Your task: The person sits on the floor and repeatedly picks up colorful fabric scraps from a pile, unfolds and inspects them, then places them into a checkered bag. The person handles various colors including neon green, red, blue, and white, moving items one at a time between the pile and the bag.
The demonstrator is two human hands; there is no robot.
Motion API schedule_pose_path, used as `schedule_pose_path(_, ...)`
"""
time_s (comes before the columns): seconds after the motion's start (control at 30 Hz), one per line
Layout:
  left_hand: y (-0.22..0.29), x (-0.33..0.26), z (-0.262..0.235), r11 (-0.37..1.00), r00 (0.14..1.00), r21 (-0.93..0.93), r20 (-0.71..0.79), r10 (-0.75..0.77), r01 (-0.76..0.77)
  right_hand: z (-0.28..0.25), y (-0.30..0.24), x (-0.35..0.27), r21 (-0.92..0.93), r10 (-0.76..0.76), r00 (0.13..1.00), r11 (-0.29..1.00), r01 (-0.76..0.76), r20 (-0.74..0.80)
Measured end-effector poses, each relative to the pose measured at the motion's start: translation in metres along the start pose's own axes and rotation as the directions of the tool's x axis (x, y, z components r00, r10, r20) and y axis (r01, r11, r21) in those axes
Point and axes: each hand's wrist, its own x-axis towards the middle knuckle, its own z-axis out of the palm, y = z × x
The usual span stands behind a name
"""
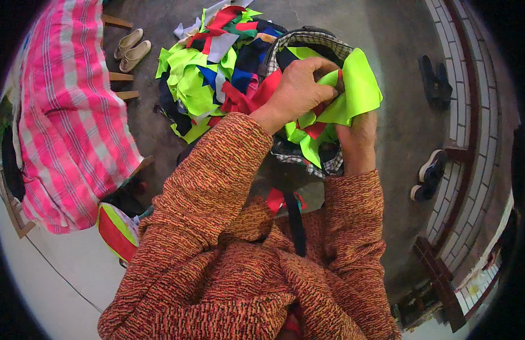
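My left hand [299, 85] is closed in a pinch on a neon yellow-green cloth scrap [362, 88], thumb and forefinger meeting at its edge. From the right, my right hand [359, 139] grips the same scrap from beneath; the cloth covers most of its fingers. Below both hands is a round checked fabric container [333, 161] holding more neon and red scraps [314, 130]. A red cloth piece [254, 96] lies by my left wrist.
A heap of mixed cloth scraps [197, 79] spreads on the floor left of the container. Pale shoes [132, 51] stand beyond a pink checked cloth [75, 113] at left. Dark shoes [435, 82] and another pair [430, 175] sit by the tiled wall [464, 136] at right.
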Motion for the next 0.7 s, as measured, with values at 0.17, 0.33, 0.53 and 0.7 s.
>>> schedule_pose_path(0.17, -0.002, 0.002, -0.009, 0.876, 0.972, -0.423, 0.11, -0.206, 0.233, -0.001, -0.011, 0.001, -0.097, -0.018, 1.0, 0.995, 0.02, 0.023)
schedule_pose_path(0.33, -0.02, 0.008, -0.018, 0.817, 0.977, -0.537, 0.084, -0.197, 0.21, -0.002, -0.032, 0.001, -0.224, -0.218, 0.976, 0.952, 0.207, -0.025)
schedule_pose_path(0.53, -0.009, 0.011, -0.029, 0.619, 0.988, -0.772, 0.069, -0.141, 0.142, -0.01, -0.036, 0.0, -0.58, -0.528, 0.846, 0.714, 0.392, -0.078)
schedule_pose_path(0.7, 0.002, 0.006, -0.03, 0.588, 0.987, -0.803, 0.0, -0.16, 0.095, -0.009, -0.047, -0.001, -0.818, -0.423, 0.906, 0.528, 0.23, -0.018)
